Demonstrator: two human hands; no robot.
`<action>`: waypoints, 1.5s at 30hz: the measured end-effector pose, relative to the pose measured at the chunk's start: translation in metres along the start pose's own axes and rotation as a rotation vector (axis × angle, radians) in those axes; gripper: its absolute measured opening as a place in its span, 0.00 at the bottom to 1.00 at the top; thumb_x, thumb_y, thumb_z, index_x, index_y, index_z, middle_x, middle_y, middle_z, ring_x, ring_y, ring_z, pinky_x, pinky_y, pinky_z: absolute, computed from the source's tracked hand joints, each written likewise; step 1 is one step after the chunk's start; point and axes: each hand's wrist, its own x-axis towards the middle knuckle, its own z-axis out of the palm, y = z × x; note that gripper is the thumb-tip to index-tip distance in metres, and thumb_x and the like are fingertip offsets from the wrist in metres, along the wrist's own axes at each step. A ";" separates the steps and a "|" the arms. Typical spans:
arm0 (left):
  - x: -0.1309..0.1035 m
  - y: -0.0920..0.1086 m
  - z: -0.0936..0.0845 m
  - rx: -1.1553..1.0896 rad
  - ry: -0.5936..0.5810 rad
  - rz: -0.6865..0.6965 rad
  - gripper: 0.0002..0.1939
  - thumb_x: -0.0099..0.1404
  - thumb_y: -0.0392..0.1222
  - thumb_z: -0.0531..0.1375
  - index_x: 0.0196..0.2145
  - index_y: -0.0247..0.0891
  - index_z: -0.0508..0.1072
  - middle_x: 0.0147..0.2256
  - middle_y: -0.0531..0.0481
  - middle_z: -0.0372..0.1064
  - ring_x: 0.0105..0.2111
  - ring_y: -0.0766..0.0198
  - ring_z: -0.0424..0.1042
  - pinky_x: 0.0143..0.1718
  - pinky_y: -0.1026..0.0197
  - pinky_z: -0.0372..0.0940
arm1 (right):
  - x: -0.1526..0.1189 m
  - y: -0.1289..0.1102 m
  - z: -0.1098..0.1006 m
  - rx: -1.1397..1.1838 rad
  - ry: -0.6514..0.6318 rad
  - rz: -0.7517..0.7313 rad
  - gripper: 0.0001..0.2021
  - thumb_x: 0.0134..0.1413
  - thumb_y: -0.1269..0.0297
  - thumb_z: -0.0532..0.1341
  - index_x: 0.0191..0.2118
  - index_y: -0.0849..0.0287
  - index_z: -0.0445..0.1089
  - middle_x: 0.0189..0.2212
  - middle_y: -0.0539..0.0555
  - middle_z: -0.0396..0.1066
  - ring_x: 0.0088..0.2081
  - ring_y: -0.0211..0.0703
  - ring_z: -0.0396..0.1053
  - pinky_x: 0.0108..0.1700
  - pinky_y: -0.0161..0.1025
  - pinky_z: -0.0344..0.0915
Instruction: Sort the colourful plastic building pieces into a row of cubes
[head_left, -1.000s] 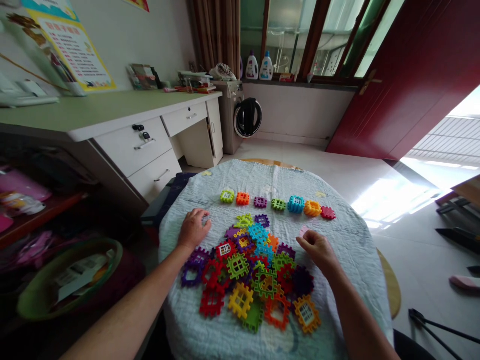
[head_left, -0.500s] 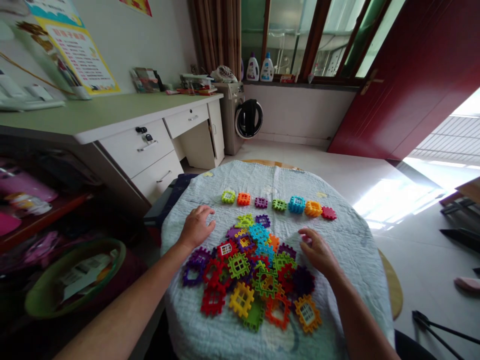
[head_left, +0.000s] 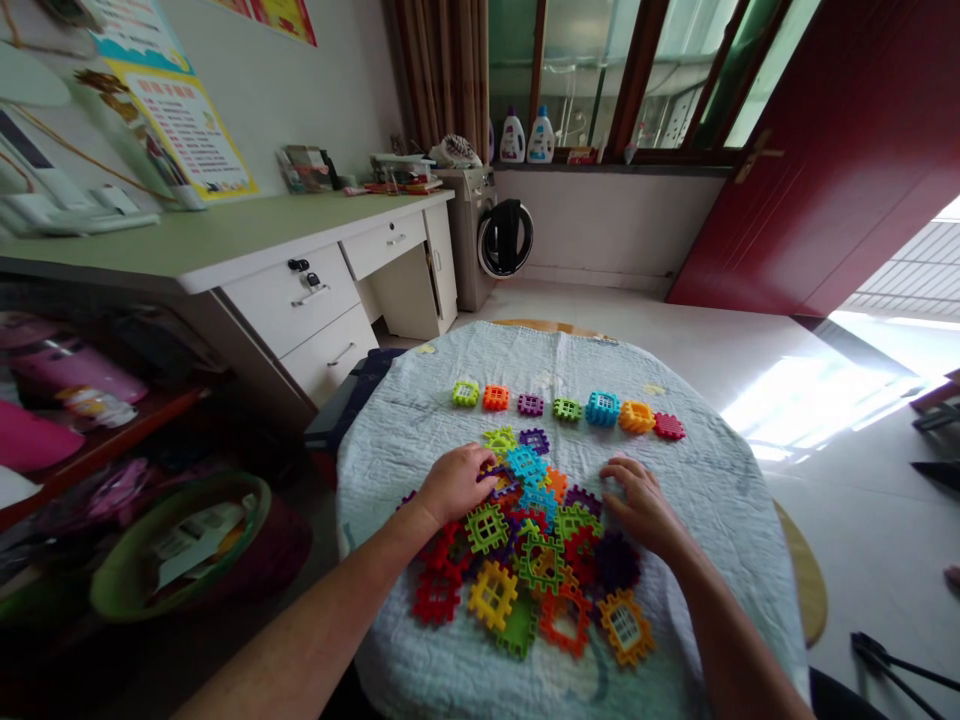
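Note:
A heap of notched plastic building blocks lies on the cloth-covered round table [head_left: 420, 375]. My left hand [head_left: 454, 485] reaches over the left side of the heap, its fingertips at a purple-and-yellow block [head_left: 504, 482]. Thumb and fingers are apart there, with no block lifted, and the hand covers some red and purple blocks. Just right of the heap, my right hand [head_left: 637, 500] is open with bent fingers, close to a purple block [head_left: 583, 499], holding nothing. Light blue blocks [head_left: 526, 464], a green block [head_left: 486, 528] and a yellow block [head_left: 493, 595] lie between and below the hands.
Beyond the heap runs a row of assembled blocks, among them a blue one [head_left: 602, 408] and a red one [head_left: 669, 426]. A desk [head_left: 300, 225] and a green-rimmed bin [head_left: 105, 590] stand left. A washing machine [head_left: 472, 240] with its door open is behind.
My left hand has moved right, from the cloth beside the heap onto the blocks. My right hand stays almost in place. The whole view has shifted slightly.

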 end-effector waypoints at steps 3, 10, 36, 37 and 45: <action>0.002 0.003 0.005 0.035 -0.007 -0.081 0.06 0.56 0.39 0.60 0.34 0.40 0.74 0.36 0.50 0.72 0.34 0.62 0.71 0.37 0.62 0.63 | 0.000 -0.001 -0.001 -0.004 -0.008 0.006 0.15 0.48 0.63 0.56 0.42 0.56 0.72 0.51 0.59 0.69 0.60 0.54 0.59 0.61 0.51 0.53; 0.013 0.003 0.008 0.008 0.025 -0.168 0.06 0.51 0.32 0.59 0.28 0.40 0.72 0.31 0.52 0.72 0.31 0.64 0.70 0.34 0.64 0.61 | 0.000 -0.001 -0.002 0.007 -0.004 0.007 0.15 0.47 0.65 0.57 0.42 0.54 0.72 0.50 0.57 0.69 0.59 0.53 0.60 0.61 0.50 0.54; 0.050 -0.007 -0.006 0.205 0.250 -0.067 0.08 0.61 0.38 0.57 0.38 0.40 0.74 0.39 0.46 0.72 0.42 0.57 0.70 0.47 0.58 0.62 | 0.002 -0.004 -0.004 -0.021 -0.017 0.003 0.14 0.46 0.66 0.57 0.41 0.54 0.72 0.49 0.57 0.69 0.57 0.53 0.61 0.60 0.51 0.55; 0.056 0.006 -0.002 0.177 0.200 -0.019 0.08 0.60 0.39 0.58 0.38 0.40 0.74 0.39 0.46 0.72 0.43 0.57 0.70 0.48 0.57 0.62 | 0.002 -0.004 -0.004 -0.022 -0.019 0.001 0.14 0.47 0.65 0.56 0.41 0.54 0.72 0.49 0.57 0.69 0.57 0.53 0.61 0.60 0.51 0.55; 0.095 0.070 0.027 0.287 -0.075 -0.130 0.12 0.56 0.43 0.62 0.38 0.37 0.78 0.41 0.36 0.74 0.46 0.48 0.72 0.43 0.55 0.67 | 0.000 -0.005 -0.006 -0.026 -0.025 -0.012 0.15 0.47 0.66 0.56 0.42 0.54 0.71 0.51 0.57 0.68 0.59 0.52 0.60 0.61 0.50 0.54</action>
